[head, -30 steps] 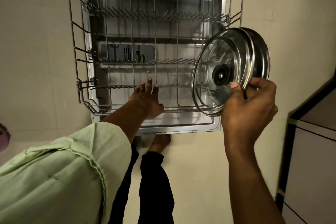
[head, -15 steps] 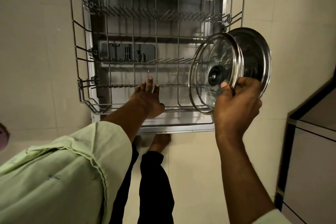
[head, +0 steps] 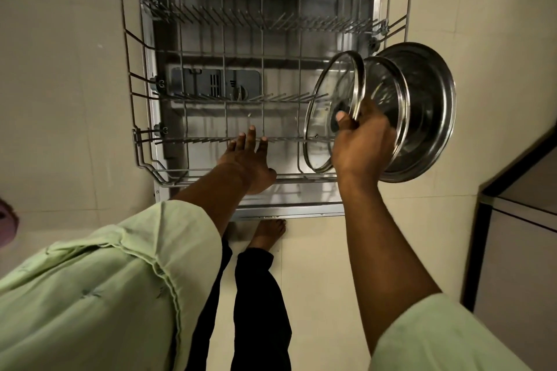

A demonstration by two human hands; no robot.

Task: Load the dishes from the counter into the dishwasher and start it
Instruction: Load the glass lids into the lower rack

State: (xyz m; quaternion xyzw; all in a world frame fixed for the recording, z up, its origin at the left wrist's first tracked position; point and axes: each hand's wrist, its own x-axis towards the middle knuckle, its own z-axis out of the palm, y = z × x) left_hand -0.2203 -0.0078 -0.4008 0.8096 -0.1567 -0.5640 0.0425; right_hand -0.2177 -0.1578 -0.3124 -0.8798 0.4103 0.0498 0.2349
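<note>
Steel wire forms the dishwasher's lower rack [head: 205, 139], pulled out over the open door [head: 289, 208] and filling the upper centre of the frame. A grey detergent compartment [head: 215, 84] shows through the wires on the door.

Left hand [head: 247, 159], at centre, rests on the rack's front rail with fingers straight and spread, holding nothing.

Right hand [head: 361, 144], at centre right, grips three round pieces held on edge and fanned apart. Nearest the rack is a steel-rimmed glass lid [head: 328, 93], with the thumb pressed on its face beside the dark knob. Behind it sits a second lid [head: 388, 90], then a steel plate [head: 431, 111] furthest right. The glass lid overlaps the rack's right end; whether it touches the wires cannot be told.

Pale green sleeves [head: 105, 295] fill the lower corners. A bare foot [head: 268, 230] stands on the cream tiled floor [head: 316, 265] just below the door.
</note>
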